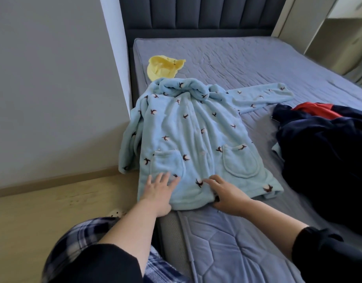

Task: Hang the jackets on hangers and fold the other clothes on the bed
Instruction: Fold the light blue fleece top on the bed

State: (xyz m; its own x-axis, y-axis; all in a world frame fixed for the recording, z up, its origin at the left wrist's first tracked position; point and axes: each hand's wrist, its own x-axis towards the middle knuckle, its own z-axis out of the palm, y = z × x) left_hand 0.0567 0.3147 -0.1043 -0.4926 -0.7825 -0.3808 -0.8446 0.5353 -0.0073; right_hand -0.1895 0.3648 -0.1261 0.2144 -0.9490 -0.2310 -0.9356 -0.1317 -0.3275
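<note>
My left hand (158, 194), fingers spread, and my right hand (227, 194), fingers together, press flat on the hem of the blue fleece pyjama top (192, 129), which is spread on the bed (247, 58) beyond my fingertips. It looks soft, light and floppy, so I'd grip its hem corners.

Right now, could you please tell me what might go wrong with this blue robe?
The robe lies at the left edge of the bed, and one sleeve hangs over it, so smoothing could drag it to the floor. The other sleeve reaches toward the dark pile and might snag there.
</note>
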